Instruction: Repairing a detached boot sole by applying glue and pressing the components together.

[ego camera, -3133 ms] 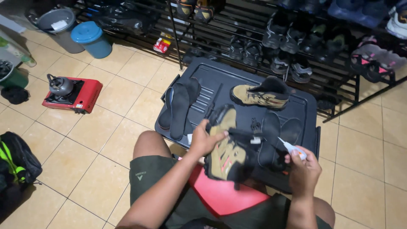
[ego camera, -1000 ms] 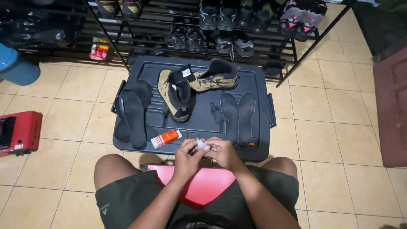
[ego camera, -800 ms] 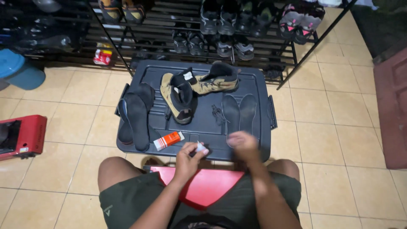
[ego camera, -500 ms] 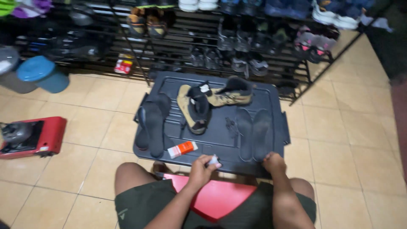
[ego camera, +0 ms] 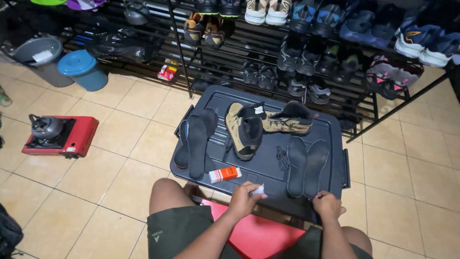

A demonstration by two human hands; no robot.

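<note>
White tube (ego camera: 258, 190) gripped in left hand (ego camera: 244, 199); right hand (ego camera: 327, 205) curled beside insoles (ego camera: 306, 165).

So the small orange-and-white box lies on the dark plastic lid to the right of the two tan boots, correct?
Not quite: the head view shows the small orange-and-white box on the dark plastic lid in front of the two tan boots, toward the person, beside the dark insoles.
</note>
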